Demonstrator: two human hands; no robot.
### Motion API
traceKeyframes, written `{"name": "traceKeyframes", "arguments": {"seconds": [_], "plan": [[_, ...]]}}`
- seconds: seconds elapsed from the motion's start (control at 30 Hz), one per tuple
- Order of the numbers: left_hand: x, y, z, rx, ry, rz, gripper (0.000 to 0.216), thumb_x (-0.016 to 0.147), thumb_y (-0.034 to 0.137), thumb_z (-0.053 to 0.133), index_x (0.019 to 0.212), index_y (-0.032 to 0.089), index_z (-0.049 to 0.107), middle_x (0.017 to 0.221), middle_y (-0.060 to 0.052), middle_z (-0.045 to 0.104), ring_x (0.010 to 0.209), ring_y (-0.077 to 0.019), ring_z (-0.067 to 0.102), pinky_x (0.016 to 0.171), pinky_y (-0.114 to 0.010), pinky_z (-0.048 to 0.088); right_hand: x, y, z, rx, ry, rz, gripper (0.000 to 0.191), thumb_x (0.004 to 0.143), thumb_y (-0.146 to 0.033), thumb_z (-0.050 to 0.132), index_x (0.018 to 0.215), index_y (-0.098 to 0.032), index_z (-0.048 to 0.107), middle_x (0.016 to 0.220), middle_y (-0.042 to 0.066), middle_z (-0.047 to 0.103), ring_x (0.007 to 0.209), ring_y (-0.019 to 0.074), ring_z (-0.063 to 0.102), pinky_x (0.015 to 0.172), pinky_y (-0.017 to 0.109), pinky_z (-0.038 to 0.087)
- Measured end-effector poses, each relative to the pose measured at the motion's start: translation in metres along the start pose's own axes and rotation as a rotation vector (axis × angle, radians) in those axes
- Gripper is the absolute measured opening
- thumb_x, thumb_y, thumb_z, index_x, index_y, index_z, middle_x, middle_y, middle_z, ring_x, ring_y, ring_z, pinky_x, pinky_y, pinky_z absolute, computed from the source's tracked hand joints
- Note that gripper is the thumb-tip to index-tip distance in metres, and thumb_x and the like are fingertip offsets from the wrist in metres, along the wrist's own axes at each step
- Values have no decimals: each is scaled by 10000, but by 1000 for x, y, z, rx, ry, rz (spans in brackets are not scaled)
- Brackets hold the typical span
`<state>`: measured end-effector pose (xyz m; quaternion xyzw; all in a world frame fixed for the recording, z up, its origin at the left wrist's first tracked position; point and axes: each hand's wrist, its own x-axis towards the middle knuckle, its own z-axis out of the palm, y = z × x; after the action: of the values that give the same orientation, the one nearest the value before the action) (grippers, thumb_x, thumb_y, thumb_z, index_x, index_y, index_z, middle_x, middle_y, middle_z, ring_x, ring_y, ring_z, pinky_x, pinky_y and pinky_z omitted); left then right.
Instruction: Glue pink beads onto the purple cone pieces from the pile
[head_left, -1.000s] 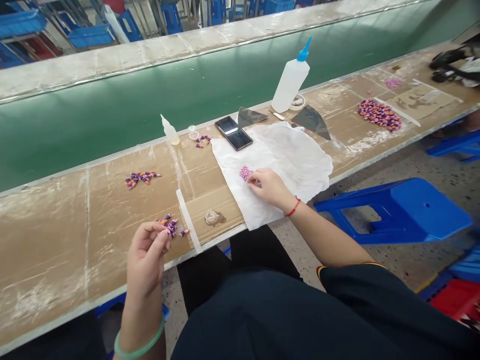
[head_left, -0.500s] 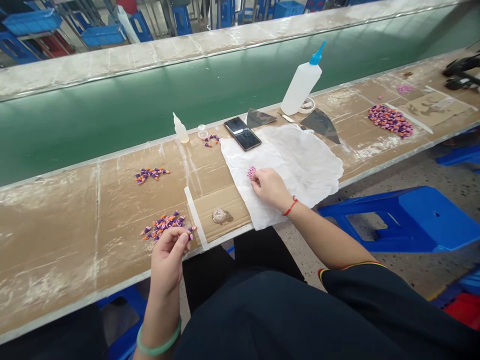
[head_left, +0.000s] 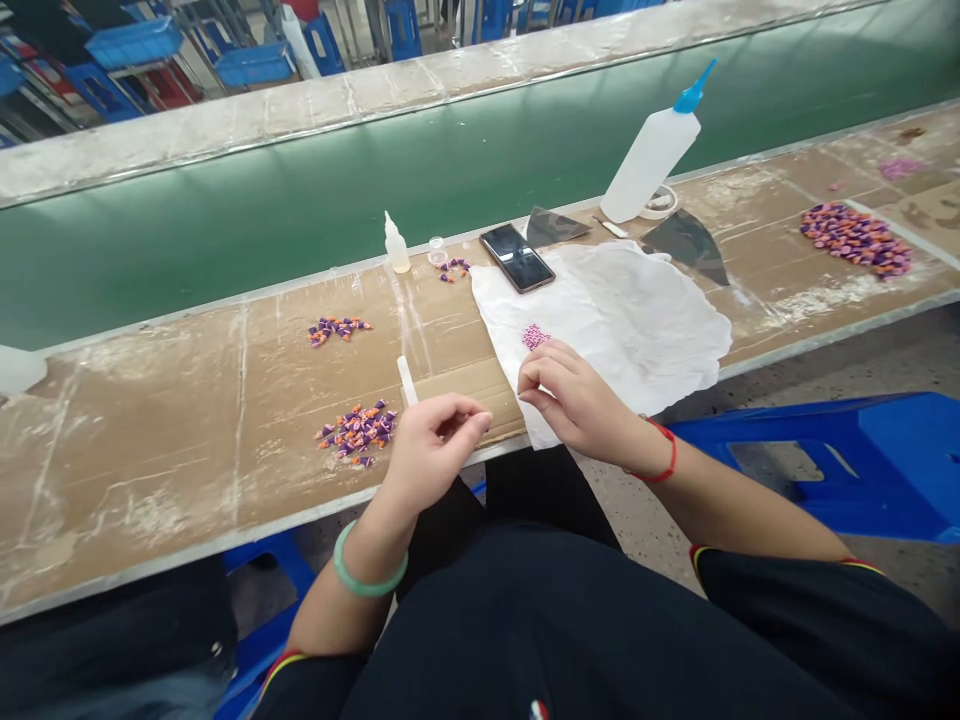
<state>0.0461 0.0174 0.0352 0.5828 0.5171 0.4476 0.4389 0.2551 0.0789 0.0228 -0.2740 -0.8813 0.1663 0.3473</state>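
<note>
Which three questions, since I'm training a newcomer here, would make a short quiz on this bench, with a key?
1. Open: on which wrist is the green bangle worn?
2. True or false: the small pink pile on the white cloth is nearer the right hand than the left hand.
3. Multiple choice: what colour is the nozzle of the large bottle?
(a) red
(b) blue
(c) green

Key:
1. The left.
2. True.
3. (b) blue.

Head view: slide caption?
Left hand beside purple-and-orange pieces, right hand near tiny pink pieces on white cloth.
</note>
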Motion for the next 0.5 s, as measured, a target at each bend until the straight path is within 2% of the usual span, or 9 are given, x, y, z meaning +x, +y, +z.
{"name": "traceKeyframes", "arguments": {"seconds": [0.13, 0.3, 0.4, 0.5], "plan": [[5, 13, 8, -17, -84, 30, 176, 841, 285, 655, 703, 179, 682, 589, -2, 600, 529, -123, 492, 511, -250, 389, 10, -24, -7, -26, -15, -137, 189, 950, -67, 457, 851, -228, 453, 809, 40, 544, 780, 214, 466, 716, 367, 426], [0, 14, 10, -15, -69, 16, 185, 835, 301, 644, 698, 178, 650, 598, -3, 582, 530, -119, 471, 506, -249, 379, 13, -32, -5, -130, -51, -215, 209, 941, -40, 418, 861, -222, 483, 801, 56, 548, 770, 229, 459, 704, 383, 433], [-2, 12, 11, -13, -30, 9, 177, 798, 292, 656, 664, 184, 617, 571, 11, 544, 507, -106, 435, 470, -236, 350, 14, -35, -4, -144, -57, -210, 215, 912, -23, 435, 852, -224, 485, 790, 61, 553, 774, 236, 473, 691, 380, 438], [-4, 11, 11, -58, 9, -16, 165, 767, 291, 668, 657, 189, 600, 563, 20, 529, 499, -101, 421, 459, -232, 339, 15, -40, -6, -44, -28, -125, 180, 941, -74, 467, 850, -228, 479, 784, 44, 572, 756, 215, 501, 683, 360, 448]]}}
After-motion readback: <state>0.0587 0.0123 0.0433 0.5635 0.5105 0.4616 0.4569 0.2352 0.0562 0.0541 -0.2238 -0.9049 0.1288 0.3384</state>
